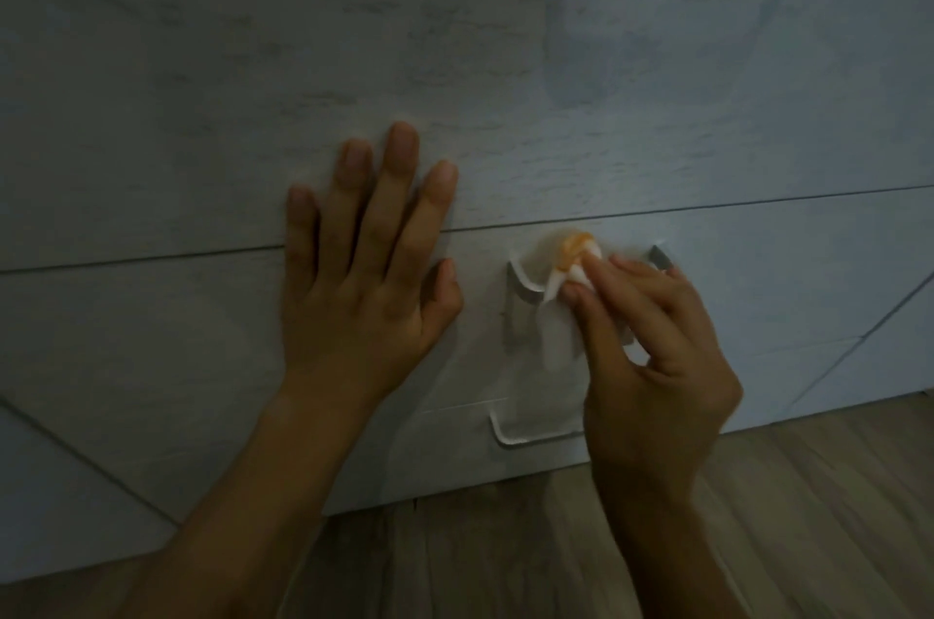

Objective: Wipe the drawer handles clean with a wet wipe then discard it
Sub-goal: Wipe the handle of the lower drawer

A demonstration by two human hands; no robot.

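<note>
My right hand pinches a crumpled white wet wipe with an orange smear and presses it against the upper drawer handle, a pale curved bar whose right end shows past my fingers. My left hand lies flat with fingers spread on the pale wood-grain drawer front, across the seam between two drawers. A second handle sits lower on the bottom drawer, its right part hidden by my right hand.
The wood-look floor runs below the cabinet's bottom edge. The scene is dim. Another cabinet panel continues to the right.
</note>
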